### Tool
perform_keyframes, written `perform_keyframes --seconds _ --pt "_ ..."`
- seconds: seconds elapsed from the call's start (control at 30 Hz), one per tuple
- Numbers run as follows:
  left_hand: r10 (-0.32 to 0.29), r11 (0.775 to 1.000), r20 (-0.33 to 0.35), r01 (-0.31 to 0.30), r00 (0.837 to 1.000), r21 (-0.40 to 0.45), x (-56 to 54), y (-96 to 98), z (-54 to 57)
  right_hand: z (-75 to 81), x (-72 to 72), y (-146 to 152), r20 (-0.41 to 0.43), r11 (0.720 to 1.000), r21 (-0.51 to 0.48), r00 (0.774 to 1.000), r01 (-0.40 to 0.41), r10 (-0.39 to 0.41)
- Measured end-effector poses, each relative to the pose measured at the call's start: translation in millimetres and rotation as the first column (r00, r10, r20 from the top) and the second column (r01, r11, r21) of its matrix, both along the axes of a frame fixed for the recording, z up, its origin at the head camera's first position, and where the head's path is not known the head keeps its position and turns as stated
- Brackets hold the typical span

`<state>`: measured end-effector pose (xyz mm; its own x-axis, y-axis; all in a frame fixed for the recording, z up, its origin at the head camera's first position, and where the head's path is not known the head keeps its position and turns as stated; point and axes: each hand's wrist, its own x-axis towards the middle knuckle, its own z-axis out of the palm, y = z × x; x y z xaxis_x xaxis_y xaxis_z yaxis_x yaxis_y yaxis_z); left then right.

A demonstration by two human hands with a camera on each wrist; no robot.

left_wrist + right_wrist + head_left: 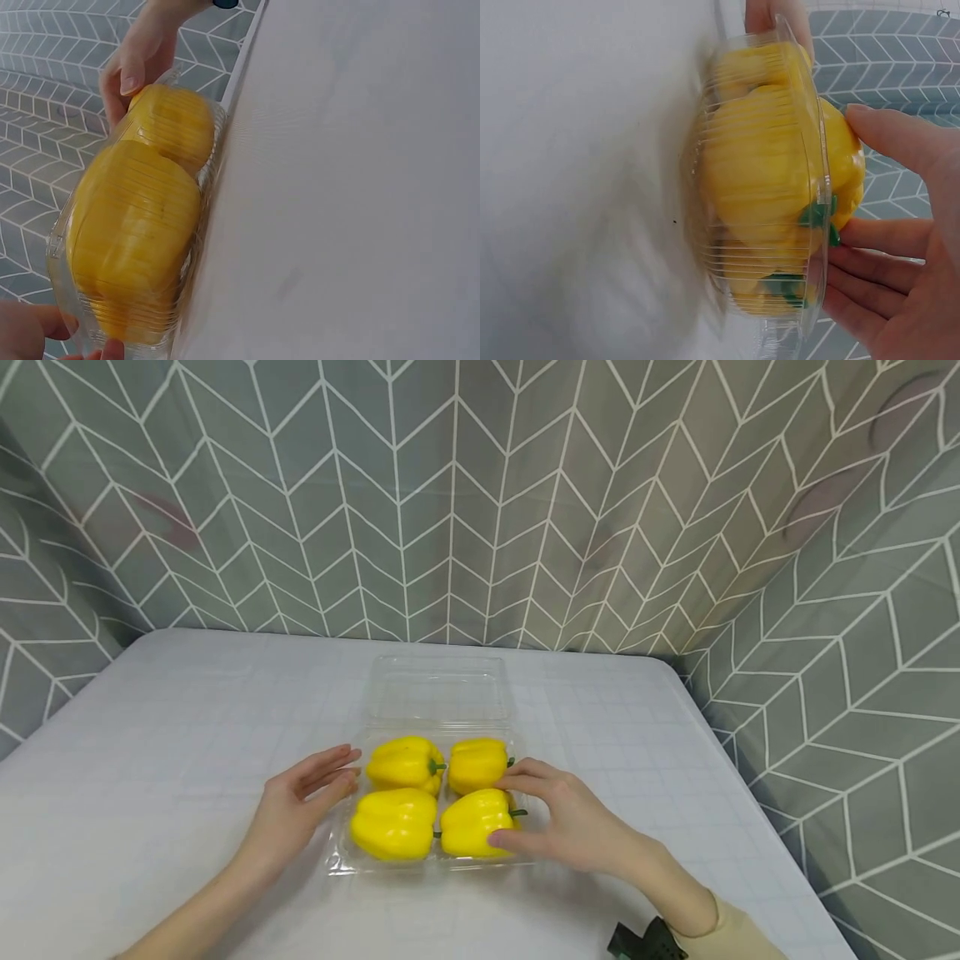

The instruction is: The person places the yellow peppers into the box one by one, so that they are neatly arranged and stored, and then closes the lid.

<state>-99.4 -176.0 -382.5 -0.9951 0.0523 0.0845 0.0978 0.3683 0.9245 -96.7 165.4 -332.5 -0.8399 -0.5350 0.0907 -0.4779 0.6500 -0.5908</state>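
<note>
Several yellow bell peppers with green stems lie in two rows in a clear plastic clamshell container [345,863]. My right hand [564,817] spans the front right bell pepper [471,827], thumb at its near side and fingers at its far side by the stem. In the right wrist view, the thumb [892,133] and fingertips touch this bell pepper [847,161], which rises above the container's rim [821,165]. My left hand [294,806] is at the container's left edge, fingers extended, beside the back left bell pepper [401,762] and front left bell pepper [393,828].
The container's clear lid [438,689] is folded back, lying flat on the far side. A white cloth covers the table [187,718]. Grey patterned curtains [450,510] hang behind and to the right. A dark device [647,941] is at the right wrist.
</note>
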Motion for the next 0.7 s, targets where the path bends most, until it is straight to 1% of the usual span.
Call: perform_keyframes --seconds 0.07,0.27,0.37,0.6,0.7 --pt "-0.004 1.000 0.009 0.004 1.000 -0.012 -1.2 0.8 1.2 0.0 -0.8 1.3 -0.006 1.000 0.003 1.000 0.003 -0.003" --pt "-0.029 1.000 0.008 0.029 1.000 0.001 -6.5 1.5 6.1 2.1 -3.4 4.6 -0.046 1.000 0.009 0.999 -0.022 0.022" --pt "-0.039 0.999 0.013 0.039 0.999 -0.010 -8.8 2.0 7.6 4.3 -4.3 5.7 -0.045 0.999 0.004 0.998 -0.034 0.034" --pt "-0.048 0.999 0.011 0.049 0.999 -0.020 -13.7 3.9 8.1 5.0 -8.3 10.4 -0.003 0.999 -0.033 1.000 0.010 -0.010" --pt "-0.038 0.999 0.011 0.038 0.999 -0.023 -16.1 4.4 7.3 3.3 -12.6 11.6 -0.030 0.998 -0.066 0.999 0.024 -0.026"
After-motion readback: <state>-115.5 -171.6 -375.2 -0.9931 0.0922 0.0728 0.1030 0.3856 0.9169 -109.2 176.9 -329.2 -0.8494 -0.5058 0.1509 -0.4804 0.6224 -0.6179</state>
